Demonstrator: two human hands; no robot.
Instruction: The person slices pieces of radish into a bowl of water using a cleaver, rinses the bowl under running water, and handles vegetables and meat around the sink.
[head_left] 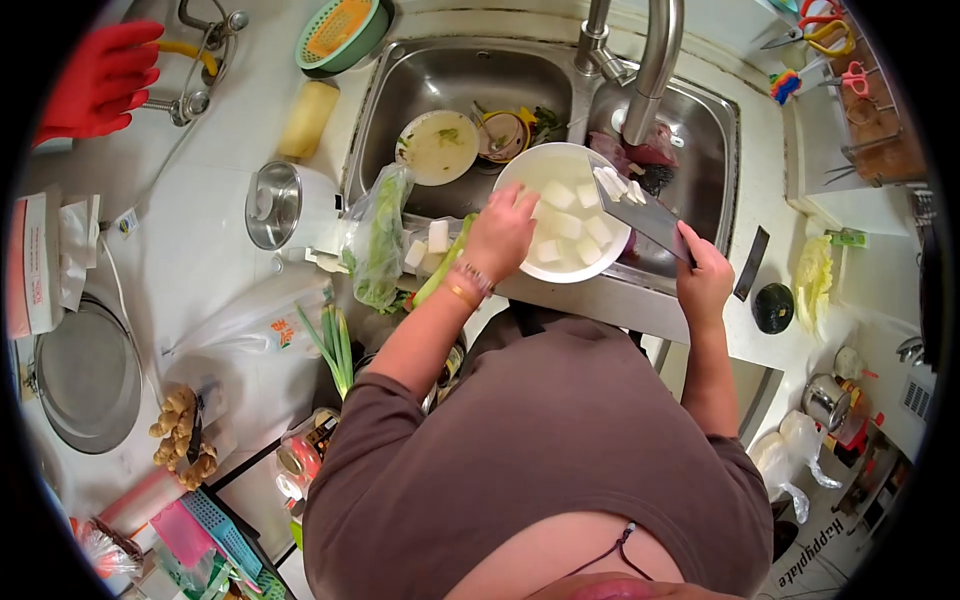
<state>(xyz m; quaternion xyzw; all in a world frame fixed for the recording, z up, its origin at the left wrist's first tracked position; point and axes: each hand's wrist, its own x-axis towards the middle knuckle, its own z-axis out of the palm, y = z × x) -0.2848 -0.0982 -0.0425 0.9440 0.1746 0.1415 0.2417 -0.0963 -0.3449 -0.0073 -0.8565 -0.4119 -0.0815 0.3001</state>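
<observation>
My right hand [705, 270] grips a cleaver at its handle. The cleaver's broad blade [655, 222] reaches over the right side of a white bowl [568, 276], with several white slices [618, 184] lying on it. Cloudy liquid and several white chunks [562, 194], their kind unclear, fill the bowl, which sits at the sink's front edge. At the bowl's left rim is my left hand [503, 232], its fingers curled over the edge. Two white pieces [438, 236] lie left of that hand, near a bag of green vegetables [380, 240] and a green stalk [447, 262].
Behind the bowl is a double sink [480, 68] with a faucet [655, 75]. The left basin holds a plate [437, 147]; reddish meat [655, 148] lies in the right one. A dark avocado-like item [773, 308] and cabbage leaf [813, 272] lie right. A steel-lidded pot [275, 205] stands left.
</observation>
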